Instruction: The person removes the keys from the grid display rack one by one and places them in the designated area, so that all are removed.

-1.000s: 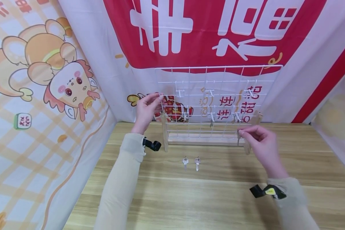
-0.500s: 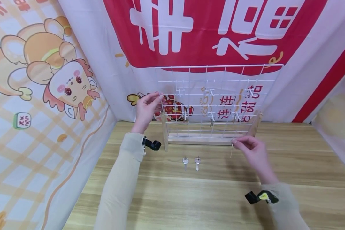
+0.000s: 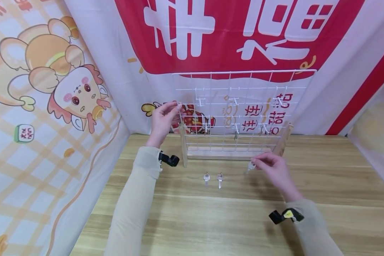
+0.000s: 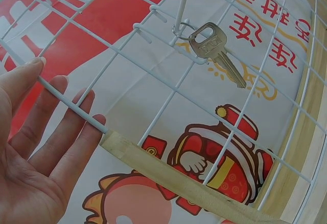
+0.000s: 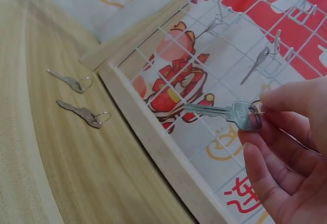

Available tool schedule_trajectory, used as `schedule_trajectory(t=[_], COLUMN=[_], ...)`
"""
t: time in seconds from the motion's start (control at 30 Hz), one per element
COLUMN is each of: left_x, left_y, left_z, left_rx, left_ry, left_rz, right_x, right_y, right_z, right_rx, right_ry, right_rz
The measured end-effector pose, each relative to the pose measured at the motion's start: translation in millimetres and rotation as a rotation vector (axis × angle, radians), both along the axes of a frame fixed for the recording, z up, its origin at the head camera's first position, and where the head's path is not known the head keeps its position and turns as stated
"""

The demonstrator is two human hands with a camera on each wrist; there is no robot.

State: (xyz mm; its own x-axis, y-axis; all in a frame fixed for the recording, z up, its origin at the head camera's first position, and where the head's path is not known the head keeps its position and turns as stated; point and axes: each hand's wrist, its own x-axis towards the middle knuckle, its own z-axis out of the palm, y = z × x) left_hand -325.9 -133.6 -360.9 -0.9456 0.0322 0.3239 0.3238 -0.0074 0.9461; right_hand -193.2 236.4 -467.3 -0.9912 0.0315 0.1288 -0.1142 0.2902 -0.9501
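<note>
A white wire grid rack (image 3: 211,73) stands on a wooden base (image 3: 224,155). My left hand (image 3: 162,122) holds its left edge wire, thumb on one side and fingertips on the other in the left wrist view. My right hand (image 3: 272,169) pinches a silver key (image 5: 240,115) by its ring, in front of the rack's lower right. Two more keys, a left one (image 3: 206,178) and a right one (image 3: 220,180), lie on the table, each with a small ring. On a lower hook of the grid hangs another key (image 4: 212,47); a neighbouring hook also bears a key (image 5: 258,60).
Several white hooks sit on the grid in two rows, among them an upper left hook (image 3: 200,102). The wood-grain table (image 3: 192,220) extends toward me. Printed cloth (image 3: 153,85) hangs behind the rack and along the left side.
My right hand has moved left and slightly down, away from the rack's right side, carrying the key. The left hand stays at the rack's edge.
</note>
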Motion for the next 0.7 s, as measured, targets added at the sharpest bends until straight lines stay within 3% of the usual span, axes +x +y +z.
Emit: schedule_trajectory(t=[0.4, 0.7], left_x=[0.8, 1.0], left_y=[0.9, 0.9], left_z=[0.3, -0.1], left_rx=[-0.006, 0.0], left_ry=[0.001, -0.004], left_rz=[0.007, 0.006], right_x=[-15.0, -18.7], right_y=[-8.1, -20.8], right_z=[-23.5, -37.8], right_rx=[0.058, 0.196], right_ry=[-0.005, -0.067], right_rz=[0.091, 0.179])
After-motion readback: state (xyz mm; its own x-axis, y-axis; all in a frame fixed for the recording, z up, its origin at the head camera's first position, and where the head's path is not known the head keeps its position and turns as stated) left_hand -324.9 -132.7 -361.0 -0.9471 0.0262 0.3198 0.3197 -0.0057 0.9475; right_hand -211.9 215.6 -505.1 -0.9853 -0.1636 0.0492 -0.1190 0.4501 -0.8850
